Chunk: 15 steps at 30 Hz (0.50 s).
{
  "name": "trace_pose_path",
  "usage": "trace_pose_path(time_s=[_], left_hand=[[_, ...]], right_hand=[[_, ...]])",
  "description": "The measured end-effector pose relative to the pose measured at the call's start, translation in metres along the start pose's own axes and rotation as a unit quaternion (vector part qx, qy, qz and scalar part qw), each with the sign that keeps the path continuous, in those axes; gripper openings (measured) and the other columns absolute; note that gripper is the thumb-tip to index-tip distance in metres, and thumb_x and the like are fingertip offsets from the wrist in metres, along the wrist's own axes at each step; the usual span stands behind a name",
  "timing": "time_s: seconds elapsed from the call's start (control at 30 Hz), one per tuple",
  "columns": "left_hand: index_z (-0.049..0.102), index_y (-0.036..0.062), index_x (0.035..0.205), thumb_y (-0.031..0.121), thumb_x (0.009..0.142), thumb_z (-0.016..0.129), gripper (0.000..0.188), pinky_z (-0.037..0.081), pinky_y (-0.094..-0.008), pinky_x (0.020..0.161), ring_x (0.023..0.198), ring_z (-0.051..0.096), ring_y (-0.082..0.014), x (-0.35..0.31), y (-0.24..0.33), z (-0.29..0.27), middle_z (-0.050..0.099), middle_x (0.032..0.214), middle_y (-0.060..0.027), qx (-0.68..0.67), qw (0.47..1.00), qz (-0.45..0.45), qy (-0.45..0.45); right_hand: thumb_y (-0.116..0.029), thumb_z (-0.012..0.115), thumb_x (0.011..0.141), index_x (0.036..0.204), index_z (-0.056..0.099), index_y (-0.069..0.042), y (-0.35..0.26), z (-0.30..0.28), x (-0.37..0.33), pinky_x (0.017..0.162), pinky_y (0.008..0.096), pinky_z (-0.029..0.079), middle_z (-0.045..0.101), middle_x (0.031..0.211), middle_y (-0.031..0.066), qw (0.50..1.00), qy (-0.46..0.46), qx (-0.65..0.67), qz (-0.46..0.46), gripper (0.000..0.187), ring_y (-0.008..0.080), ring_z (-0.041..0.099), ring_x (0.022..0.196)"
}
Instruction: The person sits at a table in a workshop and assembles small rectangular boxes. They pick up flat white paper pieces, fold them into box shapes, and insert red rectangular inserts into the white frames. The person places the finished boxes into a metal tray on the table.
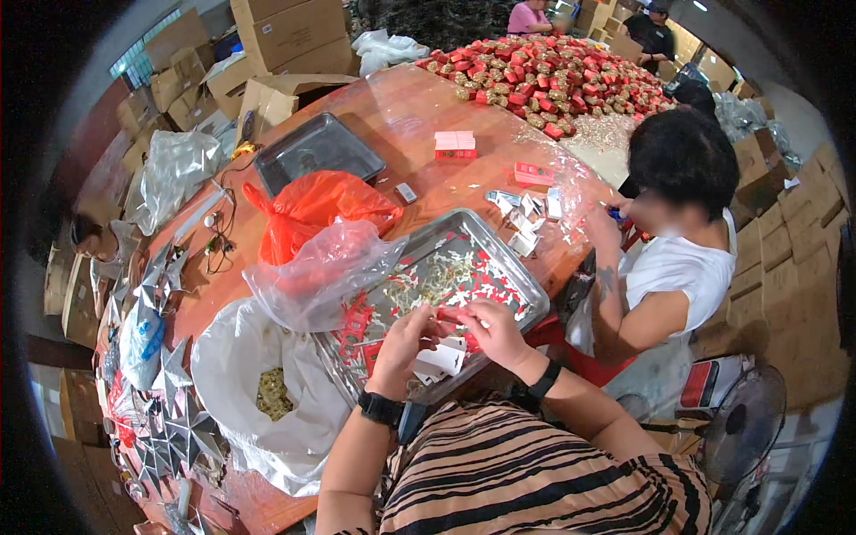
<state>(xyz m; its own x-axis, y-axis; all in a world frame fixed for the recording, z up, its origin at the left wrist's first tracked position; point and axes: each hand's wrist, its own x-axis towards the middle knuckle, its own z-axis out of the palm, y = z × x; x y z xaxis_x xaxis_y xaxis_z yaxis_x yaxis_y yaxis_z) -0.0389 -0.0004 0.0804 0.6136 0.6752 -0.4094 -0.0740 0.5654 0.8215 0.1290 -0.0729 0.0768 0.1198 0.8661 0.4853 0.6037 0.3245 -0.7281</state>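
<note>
Over the near part of the tray (505,260), the left hand (406,343) and the right hand (495,332) meet at a small red piece (455,316). Both seem to have it pinched, fingertips drawn in from either end; what the left thumb does beneath cannot be told (the fingers cover it). White cards (440,361) lie just below the hands, and red strips (357,321) lie at the tray's left side, near the left hand. Farther in, scraps (489,285) of red and white are strewn about a tangle of pale shreds (437,278).

To handle so slight a thing well, I would let one hand be the steady one and leave the fine work to the other; two hands pulling at once could bend or tear it. A light pinch near the edges should serve better than a hard squeeze, which may crease it. Working low over the tray is sensible, since anything dropped would land inside. The wrists are best held clear of the white cards, and the clear bag (330,281), draped over the tray's far left edge, could be pushed back if it slips toward the fingers.
</note>
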Motion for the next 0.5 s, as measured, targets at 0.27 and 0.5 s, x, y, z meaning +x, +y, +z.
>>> trace_pose_path(time_s=[0.27, 0.5], left_hand=[[0.058, 0.002, 0.063, 0.012, 0.075, 0.067, 0.019, 0.032, -0.0233, 0.046, 0.052, 0.043, -0.0043, 0.021, -0.017, 0.017, 0.052, 0.057, 0.002, 0.3, 0.923, 0.234, 0.061], [0.061, -0.0014, 0.09, 0.015, 0.077, 0.066, 0.022, 0.035, -0.0216, 0.046, 0.057, 0.048, -0.0058, 0.05, -0.042, 0.022, 0.058, 0.068, -0.002, 0.253, 0.952, 0.168, 0.032]], right_hand=[[-0.007, 0.062, 0.079, 0.078, 0.061, 0.001, 0.028, -0.006, -0.01, 0.056, 0.0219, 0.043, 0.061, 0.071, 0.0034, 0.934, -0.059, 0.243, 0.257, 0.008, 0.0056, 0.054, 0.064], [-0.014, 0.064, 0.077, 0.077, 0.063, 0.0, 0.036, -0.039, 0.008, 0.058, 0.0301, 0.045, 0.062, 0.067, 0.0109, 0.961, -0.091, 0.018, 0.259, 0.014, 0.0158, 0.057, 0.061]])
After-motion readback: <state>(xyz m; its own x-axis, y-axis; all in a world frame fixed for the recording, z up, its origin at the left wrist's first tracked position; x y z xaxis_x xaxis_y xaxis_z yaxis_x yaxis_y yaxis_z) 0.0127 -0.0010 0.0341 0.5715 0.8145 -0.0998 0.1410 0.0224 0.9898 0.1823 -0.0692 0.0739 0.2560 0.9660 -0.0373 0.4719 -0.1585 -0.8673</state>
